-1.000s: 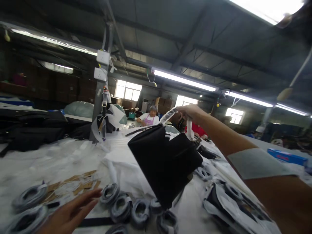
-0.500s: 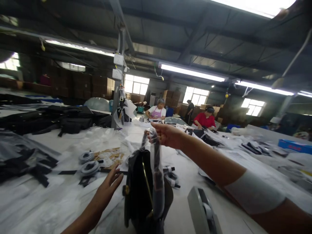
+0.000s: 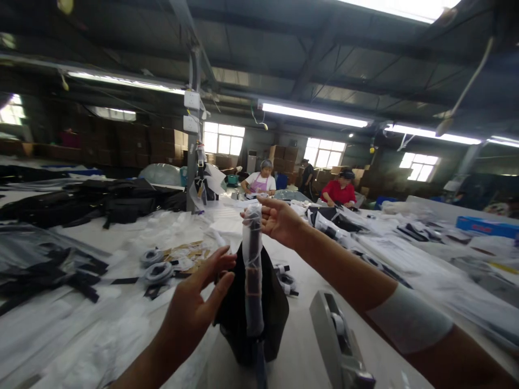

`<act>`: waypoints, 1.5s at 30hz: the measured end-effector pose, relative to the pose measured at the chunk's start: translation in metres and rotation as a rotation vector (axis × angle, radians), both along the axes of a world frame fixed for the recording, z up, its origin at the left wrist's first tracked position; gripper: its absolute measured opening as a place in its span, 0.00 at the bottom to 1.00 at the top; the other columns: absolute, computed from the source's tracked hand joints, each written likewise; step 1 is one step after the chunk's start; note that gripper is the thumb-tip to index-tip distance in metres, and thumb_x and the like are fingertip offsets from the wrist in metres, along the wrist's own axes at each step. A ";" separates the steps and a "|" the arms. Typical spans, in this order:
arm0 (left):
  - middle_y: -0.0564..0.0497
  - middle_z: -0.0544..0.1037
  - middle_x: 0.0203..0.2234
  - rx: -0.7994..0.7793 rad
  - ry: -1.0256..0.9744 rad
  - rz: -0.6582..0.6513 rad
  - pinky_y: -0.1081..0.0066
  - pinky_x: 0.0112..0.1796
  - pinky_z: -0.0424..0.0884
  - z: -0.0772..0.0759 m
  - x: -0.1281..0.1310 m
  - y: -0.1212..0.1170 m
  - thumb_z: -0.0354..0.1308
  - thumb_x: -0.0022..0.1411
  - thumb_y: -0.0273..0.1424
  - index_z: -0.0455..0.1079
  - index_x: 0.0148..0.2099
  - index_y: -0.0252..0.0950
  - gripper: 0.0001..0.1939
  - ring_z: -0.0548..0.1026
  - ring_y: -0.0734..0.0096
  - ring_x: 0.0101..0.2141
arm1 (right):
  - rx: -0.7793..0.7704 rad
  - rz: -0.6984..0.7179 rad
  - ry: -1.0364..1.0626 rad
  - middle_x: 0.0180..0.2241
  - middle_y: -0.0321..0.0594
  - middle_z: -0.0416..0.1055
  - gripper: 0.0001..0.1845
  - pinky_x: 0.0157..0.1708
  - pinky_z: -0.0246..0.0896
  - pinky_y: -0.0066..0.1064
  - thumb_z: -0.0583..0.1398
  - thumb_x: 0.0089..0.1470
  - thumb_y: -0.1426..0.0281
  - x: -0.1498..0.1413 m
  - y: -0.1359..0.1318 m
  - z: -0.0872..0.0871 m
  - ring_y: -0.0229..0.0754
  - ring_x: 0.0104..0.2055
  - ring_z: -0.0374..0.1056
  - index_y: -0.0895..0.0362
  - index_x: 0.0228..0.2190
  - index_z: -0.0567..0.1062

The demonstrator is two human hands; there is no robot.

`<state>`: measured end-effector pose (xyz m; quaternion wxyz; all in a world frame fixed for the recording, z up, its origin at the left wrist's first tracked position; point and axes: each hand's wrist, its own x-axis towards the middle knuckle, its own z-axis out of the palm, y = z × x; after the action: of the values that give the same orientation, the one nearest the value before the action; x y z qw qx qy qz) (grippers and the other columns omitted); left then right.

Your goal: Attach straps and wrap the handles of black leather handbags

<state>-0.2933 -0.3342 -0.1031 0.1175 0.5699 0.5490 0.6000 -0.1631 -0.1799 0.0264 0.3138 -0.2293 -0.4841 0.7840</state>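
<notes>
A black handbag [image 3: 271, 308] hangs in front of me over the white table, seen end on. Its strap [image 3: 252, 265], wrapped in clear plastic, runs straight up to my right hand [image 3: 278, 220], which grips the top of it. My left hand [image 3: 198, 305] is raised beside the bag's left side, fingers spread and thumb up, touching or nearly touching the bag. A white wrist band [image 3: 409, 324] sits on my right forearm.
A grey tape dispenser [image 3: 338, 340] stands at the bottom right. Coiled wrapped straps [image 3: 156, 267] and cardboard scraps lie to the left. Black bags [image 3: 109, 202] are piled at the far left. Other people [image 3: 259, 181] work at the far end, one in a red shirt [image 3: 340, 190]. A pole [image 3: 192, 129] rises from the table.
My left hand has risen from low beside the bag to its upper left side. My right hand kept the strap and shifted slightly right. The bag hangs steadier and higher.
</notes>
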 end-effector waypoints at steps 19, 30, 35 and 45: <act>0.52 0.81 0.34 -0.318 0.029 -0.206 0.71 0.39 0.67 0.023 0.028 0.038 0.59 0.60 0.41 0.76 0.43 0.38 0.14 0.76 0.61 0.38 | 0.406 0.133 -0.398 0.28 0.40 0.76 0.23 0.33 0.71 0.28 0.58 0.58 0.52 0.066 0.044 -0.110 0.38 0.30 0.74 0.61 0.29 0.75; 0.51 0.80 0.35 -0.306 0.061 -0.133 0.68 0.42 0.67 0.025 0.042 0.050 0.59 0.59 0.42 0.74 0.42 0.37 0.15 0.76 0.59 0.40 | 0.541 -0.207 -0.987 0.46 0.43 0.71 0.16 0.40 0.71 0.40 0.59 0.61 0.64 0.085 0.096 -0.219 0.43 0.42 0.71 0.59 0.48 0.71; 0.48 0.80 0.40 -0.158 0.407 0.102 0.62 0.46 0.66 0.027 0.058 0.033 0.59 0.59 0.41 0.75 0.42 0.39 0.14 0.76 0.52 0.45 | 0.596 -0.241 -1.204 0.50 0.44 0.69 0.16 0.46 0.68 0.44 0.60 0.60 0.65 0.094 0.086 -0.252 0.46 0.47 0.69 0.57 0.48 0.71; 0.56 0.76 0.26 -0.467 -0.556 -0.352 0.77 0.23 0.69 0.026 0.065 0.027 0.66 0.53 0.43 0.71 0.40 0.37 0.18 0.77 0.71 0.26 | 0.598 -0.432 -1.159 0.42 0.42 0.74 0.13 0.44 0.67 0.42 0.60 0.60 0.62 0.098 0.064 -0.234 0.44 0.43 0.71 0.59 0.40 0.74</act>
<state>-0.2285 -0.3077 -0.0775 0.4889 0.4292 0.5120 0.5610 -0.0651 -0.1156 -0.2079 0.2033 -0.6067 -0.7127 0.2875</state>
